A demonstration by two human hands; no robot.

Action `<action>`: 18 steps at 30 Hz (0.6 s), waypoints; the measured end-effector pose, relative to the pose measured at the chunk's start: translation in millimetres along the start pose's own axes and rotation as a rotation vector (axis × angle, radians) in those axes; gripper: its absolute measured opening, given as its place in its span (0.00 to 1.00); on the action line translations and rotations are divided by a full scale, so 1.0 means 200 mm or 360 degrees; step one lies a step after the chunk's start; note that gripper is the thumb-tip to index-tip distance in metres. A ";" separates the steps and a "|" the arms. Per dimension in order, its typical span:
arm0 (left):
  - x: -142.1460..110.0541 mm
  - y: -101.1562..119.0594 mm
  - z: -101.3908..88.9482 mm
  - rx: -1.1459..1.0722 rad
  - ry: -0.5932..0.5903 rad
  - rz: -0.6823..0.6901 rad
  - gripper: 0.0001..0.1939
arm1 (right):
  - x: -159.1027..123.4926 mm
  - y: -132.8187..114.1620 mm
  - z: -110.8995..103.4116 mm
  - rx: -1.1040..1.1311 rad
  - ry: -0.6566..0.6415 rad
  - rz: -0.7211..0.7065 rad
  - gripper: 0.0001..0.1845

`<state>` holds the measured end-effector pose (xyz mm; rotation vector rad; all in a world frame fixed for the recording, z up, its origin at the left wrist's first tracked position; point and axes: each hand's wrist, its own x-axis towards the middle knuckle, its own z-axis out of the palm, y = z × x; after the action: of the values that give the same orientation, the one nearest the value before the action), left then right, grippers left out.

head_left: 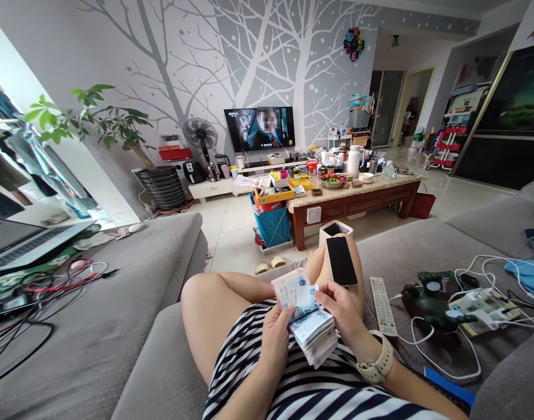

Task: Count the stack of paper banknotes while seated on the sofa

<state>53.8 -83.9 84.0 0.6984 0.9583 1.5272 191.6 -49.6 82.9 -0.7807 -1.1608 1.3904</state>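
I sit on a grey sofa in a striped dress. My left hand (274, 337) is closed round a thick stack of banknotes (313, 333) held over my lap. My right hand (342, 309), with a watch on its wrist, pinches the top banknote (293, 291) and lifts it off the stack. A black phone (341, 261) lies on my right knee, just above both hands.
A white remote (382, 304), a green toy (428, 300) and a power strip with white cables (481, 303) lie on the sofa to my right. A laptop (26, 242) and wires sit at left. Ahead stand a cluttered coffee table (350, 195) and a television (259, 128).
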 end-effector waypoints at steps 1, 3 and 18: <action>0.00 0.00 0.00 0.0017 -0.0002 -0.0001 0.11 | 0.00 0.00 0.00 -0.0005 -0.0030 0.0011 0.16; 0.00 0.00 0.00 0.0040 -0.0002 -0.0001 0.11 | 0.01 0.00 0.00 -0.0006 -0.0048 0.0011 0.17; 0.06 -0.05 -0.07 0.0286 0.0139 0.0176 0.14 | 0.00 0.01 0.00 -0.0029 -0.0053 -0.0024 0.12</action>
<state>44.0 -74.6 68.1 0.8292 1.1494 1.5921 191.3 -50.2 81.2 -0.7627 -1.2040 1.3870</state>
